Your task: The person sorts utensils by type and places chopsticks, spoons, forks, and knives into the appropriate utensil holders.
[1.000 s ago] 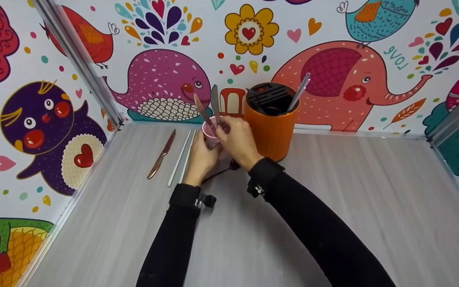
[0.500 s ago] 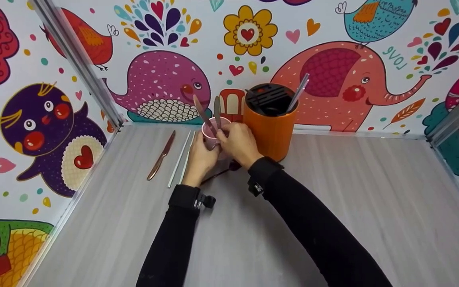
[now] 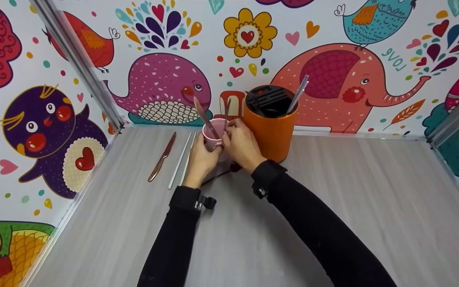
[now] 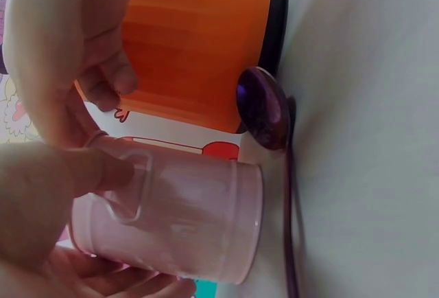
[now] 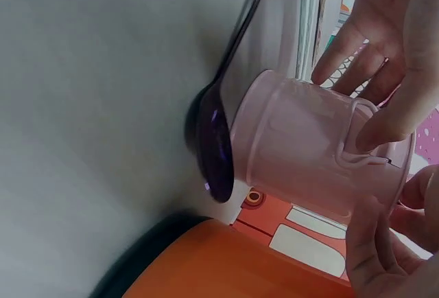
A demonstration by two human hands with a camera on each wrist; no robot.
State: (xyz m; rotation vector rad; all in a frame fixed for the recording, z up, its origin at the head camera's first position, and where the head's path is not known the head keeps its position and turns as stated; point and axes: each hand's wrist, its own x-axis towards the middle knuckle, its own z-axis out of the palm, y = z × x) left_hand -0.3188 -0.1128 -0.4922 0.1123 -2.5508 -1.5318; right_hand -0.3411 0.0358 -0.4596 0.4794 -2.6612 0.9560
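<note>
A small pink metal pail (image 3: 212, 133) with a wire handle is gripped by my left hand (image 3: 201, 161), its thumb (image 4: 110, 172) over the handle loop. Inside, one copper-toned table knife (image 3: 202, 111) leans left, blade up. A second knife (image 3: 227, 113) rises at the right rim, seen nearly edge-on. My right hand (image 3: 243, 143) pinches it at the pail's mouth, the other fingers (image 5: 370, 243) curled beside the outer wall. Both knife handles are hidden within the pail. A dark purple spoon (image 4: 264, 109) lies on the table in front of it.
An orange cylindrical cutlery holder (image 3: 271, 137) with a black slotted insert stands right behind my right hand, with clear straws (image 3: 299, 93) in it. Left of the pail lie a copper-toned knife (image 3: 162, 157) and thin pale sticks (image 3: 179, 161). Patterned panels (image 3: 253, 67) wall the table.
My right hand has lowered the second knife into the pail, and its blade has turned edge-on and tilted to the right. My left hand keeps its grip on the pail.
</note>
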